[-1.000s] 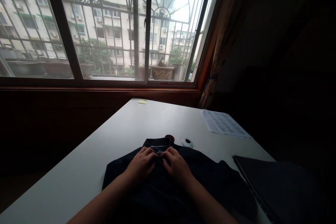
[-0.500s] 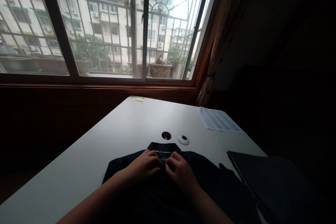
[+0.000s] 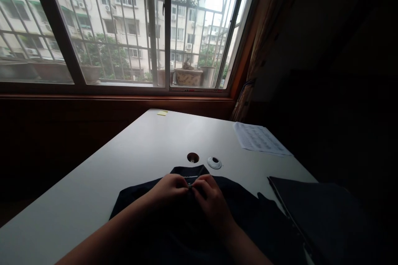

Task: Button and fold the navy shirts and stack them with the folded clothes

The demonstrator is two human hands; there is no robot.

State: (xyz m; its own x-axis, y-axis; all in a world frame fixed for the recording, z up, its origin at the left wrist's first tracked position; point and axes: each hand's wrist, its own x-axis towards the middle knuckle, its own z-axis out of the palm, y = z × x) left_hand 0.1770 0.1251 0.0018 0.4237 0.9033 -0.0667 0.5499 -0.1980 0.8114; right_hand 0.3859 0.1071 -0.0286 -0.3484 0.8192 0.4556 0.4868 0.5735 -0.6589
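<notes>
A dark collared shirt lies spread on the white table, its collar pointing toward the window. At the collar's front opening, my left hand pinches the left edge of the shirt. Facing it, my right hand grips the right edge, fingers bent and pressed together. The fingertips of both hands nearly meet just below the neck label. Whether a button sits between them is too dark to tell.
Beyond the collar are a round cable hole and its loose white cover. Printed sheets lie at the back right, a yellow sticky note at the back left. Dark folded fabric or a folder rests at the right.
My hands have drawn closer together at the collar opening, and the right side of the collar has folded inward. The view has shifted slightly.
</notes>
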